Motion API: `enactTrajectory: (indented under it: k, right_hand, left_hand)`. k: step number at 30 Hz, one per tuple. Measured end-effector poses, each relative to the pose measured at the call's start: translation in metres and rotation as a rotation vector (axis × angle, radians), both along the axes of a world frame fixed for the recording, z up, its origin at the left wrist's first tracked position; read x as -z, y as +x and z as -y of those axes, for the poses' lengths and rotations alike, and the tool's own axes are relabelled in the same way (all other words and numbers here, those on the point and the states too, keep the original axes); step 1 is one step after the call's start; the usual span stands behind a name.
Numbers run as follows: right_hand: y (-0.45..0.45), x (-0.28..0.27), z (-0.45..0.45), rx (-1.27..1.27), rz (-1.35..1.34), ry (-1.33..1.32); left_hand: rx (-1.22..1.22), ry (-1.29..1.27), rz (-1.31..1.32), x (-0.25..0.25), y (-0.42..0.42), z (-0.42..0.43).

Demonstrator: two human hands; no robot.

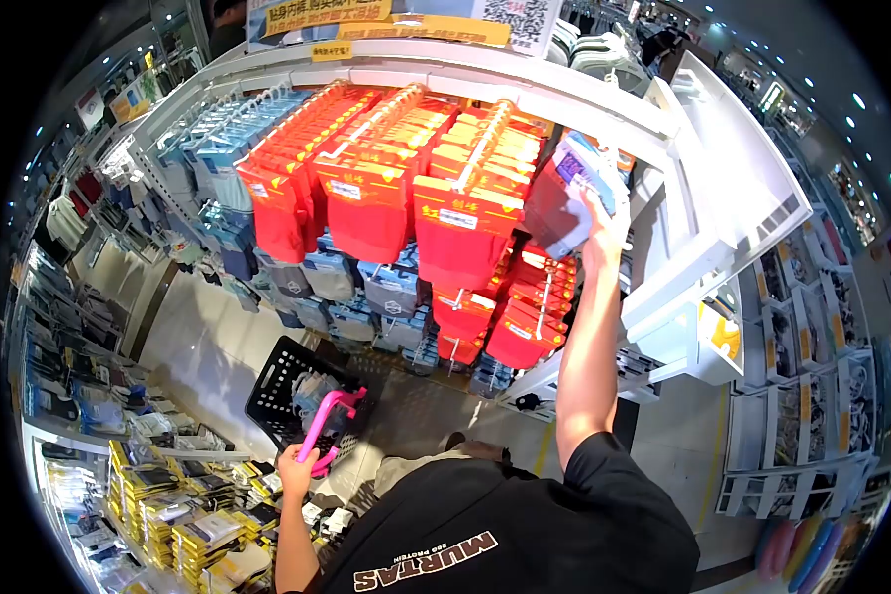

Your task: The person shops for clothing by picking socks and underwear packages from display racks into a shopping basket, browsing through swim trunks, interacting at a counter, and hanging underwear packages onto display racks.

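My right hand [604, 230] reaches up to the right end of the rack. Its fingers are closed on a dark blue-grey packaged garment [562, 203] with a light and purple label, up among the hooks. Whether the pack still hangs on a hook I cannot tell. To its left, rows of red packaged garments [468, 233] hang on metal hooks. Low on the left, my left hand [297, 467] is wrapped round the pink handle [319, 428] of a black shopping basket [277, 381]. Some grey-blue packs [317, 394] lie inside the basket.
Blue-grey packs [218, 163] hang at the rack's left, with more packs below. A white rack frame [698, 238] juts out on the right. Yellow-and-black packs [203, 530] fill a display at lower left. Shelves with bins [802, 346] stand at right.
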State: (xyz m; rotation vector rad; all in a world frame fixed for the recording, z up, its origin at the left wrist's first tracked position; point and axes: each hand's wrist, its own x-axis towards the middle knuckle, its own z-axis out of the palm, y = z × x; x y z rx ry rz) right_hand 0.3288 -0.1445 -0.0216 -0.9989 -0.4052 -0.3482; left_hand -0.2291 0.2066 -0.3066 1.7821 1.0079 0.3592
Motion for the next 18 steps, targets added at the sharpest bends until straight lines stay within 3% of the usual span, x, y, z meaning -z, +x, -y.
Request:
enactTrajectory:
  k: [11, 13, 16, 18]
  right_hand:
    - [-0.115, -0.017, 0.022, 0.127, -0.009, -0.112]
    - [-0.137, -0.022, 0.027, 0.092, -0.020, -0.115]
    - [-0.158, -0.015, 0.040, 0.034, -0.041, -0.125]
    - [-0.172, -0.019, 0.041, 0.050, 0.044, -0.164]
  left_hand:
    - [0.036, 0.069, -0.057, -0.029, 0.008, 0.006]
    - [0.012, 0.022, -0.056, -0.016, 0.003, 0.001]
    - [0.038, 0.147, -0.103, -0.001, -0.005, -0.006]
    - [0.001, 0.075, -0.111, -0.012, 0.000, -0.002]
